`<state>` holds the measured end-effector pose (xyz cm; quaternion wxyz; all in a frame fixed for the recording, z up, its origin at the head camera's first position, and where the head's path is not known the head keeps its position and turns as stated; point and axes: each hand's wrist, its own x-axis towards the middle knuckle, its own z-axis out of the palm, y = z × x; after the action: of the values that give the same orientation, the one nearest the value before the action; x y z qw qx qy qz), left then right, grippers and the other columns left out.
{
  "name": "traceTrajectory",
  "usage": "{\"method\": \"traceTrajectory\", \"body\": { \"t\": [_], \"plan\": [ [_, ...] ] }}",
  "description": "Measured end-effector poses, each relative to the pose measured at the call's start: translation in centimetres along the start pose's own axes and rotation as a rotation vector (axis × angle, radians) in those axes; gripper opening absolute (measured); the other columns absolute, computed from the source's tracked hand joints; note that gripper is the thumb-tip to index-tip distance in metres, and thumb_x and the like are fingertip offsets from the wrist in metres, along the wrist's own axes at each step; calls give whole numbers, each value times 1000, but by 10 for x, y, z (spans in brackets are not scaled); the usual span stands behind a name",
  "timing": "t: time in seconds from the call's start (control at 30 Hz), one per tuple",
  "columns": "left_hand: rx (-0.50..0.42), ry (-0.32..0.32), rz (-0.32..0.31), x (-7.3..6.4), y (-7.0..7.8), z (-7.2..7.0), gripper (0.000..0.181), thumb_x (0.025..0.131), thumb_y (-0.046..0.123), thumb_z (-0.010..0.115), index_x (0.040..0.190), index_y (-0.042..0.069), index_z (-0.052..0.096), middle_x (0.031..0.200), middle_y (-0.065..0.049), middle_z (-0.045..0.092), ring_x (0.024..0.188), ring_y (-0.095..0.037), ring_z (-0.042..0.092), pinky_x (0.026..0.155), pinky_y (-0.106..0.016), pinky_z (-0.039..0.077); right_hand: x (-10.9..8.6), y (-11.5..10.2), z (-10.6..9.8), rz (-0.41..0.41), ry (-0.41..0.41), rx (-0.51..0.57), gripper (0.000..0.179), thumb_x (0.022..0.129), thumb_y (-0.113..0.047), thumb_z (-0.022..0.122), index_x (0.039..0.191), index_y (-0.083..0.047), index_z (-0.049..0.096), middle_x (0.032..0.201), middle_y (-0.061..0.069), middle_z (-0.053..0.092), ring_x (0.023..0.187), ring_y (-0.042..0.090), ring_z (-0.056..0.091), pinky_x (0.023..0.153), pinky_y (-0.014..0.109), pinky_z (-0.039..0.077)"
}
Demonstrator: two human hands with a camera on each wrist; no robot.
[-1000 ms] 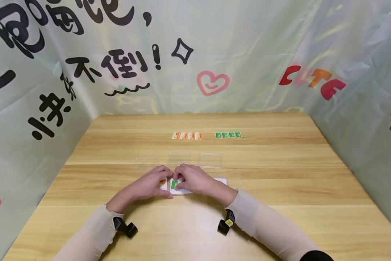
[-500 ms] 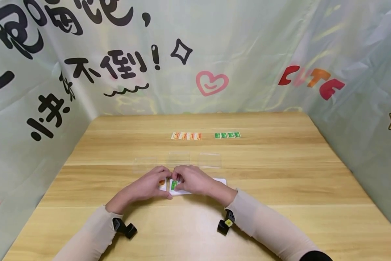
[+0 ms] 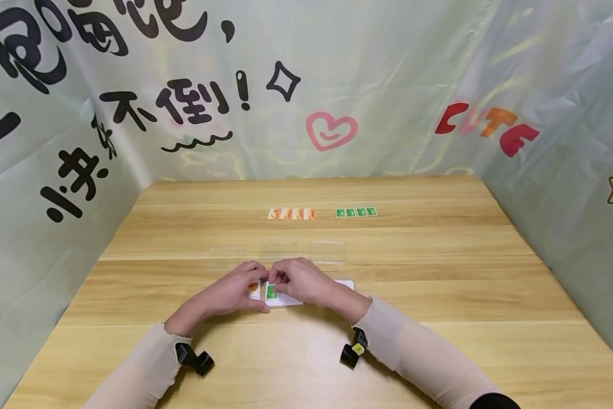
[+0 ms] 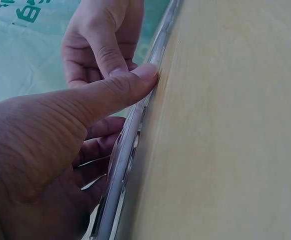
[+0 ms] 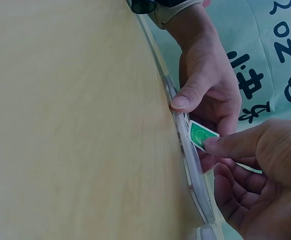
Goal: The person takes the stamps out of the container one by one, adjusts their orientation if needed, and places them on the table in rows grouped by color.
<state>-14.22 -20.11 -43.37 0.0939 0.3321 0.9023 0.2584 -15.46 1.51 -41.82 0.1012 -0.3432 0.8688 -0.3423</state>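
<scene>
My right hand [image 3: 302, 281] pinches a small green stamp-like card [image 5: 199, 135] between thumb and fingers. The green card has a white border and, in the right wrist view, stands tilted at a flat white panel [image 3: 290, 301] with a clear rim. Whether its lower edge touches the panel cannot be told. Around the panel's left end, my left hand [image 3: 233, 288] grips with its thumb [image 4: 135, 80] at the near edge and its fingers at the far side. An orange picture [image 3: 253, 290] shows on the neighbouring white piece, partly hidden under the left hand.
Several orange cards [image 3: 291, 213] lie in a row farther back, with several green cards [image 3: 356, 212] to their right. Three clear flat covers [image 3: 329, 251] lie just beyond the hands. Another white end [image 3: 346, 284] shows past the right wrist. Printed cloth surrounds the wooden table [image 3: 429, 272].
The green card has tipped slightly between the right fingers, and the right hand has shifted a little. The left hand keeps its place.
</scene>
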Motion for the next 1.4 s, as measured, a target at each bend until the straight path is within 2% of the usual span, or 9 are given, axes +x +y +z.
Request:
{"method": "traceTrajectory", "body": {
  "t": [0.13, 0.43, 0.57, 0.87, 1.07, 1.2, 1.4],
  "plan": [
    [1, 0, -10, 0, 0, 0, 67, 77, 46, 80, 127, 6, 61, 123, -2, 54, 108, -16, 50, 91, -37, 45, 0, 0, 0, 8, -4, 19, 7, 89, -11, 73, 91, -16, 69, 82, -11, 64, 74, 2, 58, 69, 19, 48],
    [4, -4, -16, 0, 0, 1, 65, 77, 46, 81, 127, 9, 62, 122, 0, 54, 107, -15, 50, 91, -36, 46, 1, 0, -4, -5, -16, -12, 8, 90, -11, 71, 86, -18, 70, 83, -11, 65, 69, 4, 54, 64, 20, 45],
    [0, -3, -19, -1, -2, 3, 65, 76, 47, 81, 126, 10, 62, 122, 1, 53, 107, -15, 50, 90, -36, 46, 0, 2, -6, 12, -32, 49, 6, 91, -10, 70, 88, -16, 70, 82, -11, 66, 71, 3, 56, 66, 20, 47],
    [19, -1, 0, 2, -2, 0, 69, 76, 46, 81, 128, 5, 61, 124, -5, 54, 110, -19, 50, 92, -38, 46, 6, 9, -21, 102, -11, 300, 6, 94, -5, 64, 94, -9, 68, 81, 0, 66, 70, 12, 62, 63, 27, 53],
    [10, 13, -13, 1, -1, 0, 63, 76, 43, 83, 125, 8, 62, 122, -3, 55, 108, -18, 51, 91, -39, 46, 7, 13, -30, 113, 44, 365, 5, 93, -5, 64, 94, -4, 69, 81, 6, 67, 73, 23, 67, 65, 30, 56],
    [19, 5, -2, 0, -2, 1, 61, 77, 45, 82, 125, 13, 63, 120, -1, 55, 106, -16, 50, 89, -37, 47, 7, 16, -36, 121, 63, 389, 7, 94, -8, 64, 95, -6, 70, 82, 5, 68, 77, 27, 69, 68, 32, 56],
    [11, 12, 18, 2, -2, 1, 60, 77, 45, 81, 124, 13, 63, 119, -1, 55, 105, -16, 50, 89, -37, 46, 5, 20, -46, 153, 120, 431, 8, 94, -11, 65, 97, -9, 72, 85, 4, 68, 81, 33, 68, 74, 41, 56]
  ]
}}
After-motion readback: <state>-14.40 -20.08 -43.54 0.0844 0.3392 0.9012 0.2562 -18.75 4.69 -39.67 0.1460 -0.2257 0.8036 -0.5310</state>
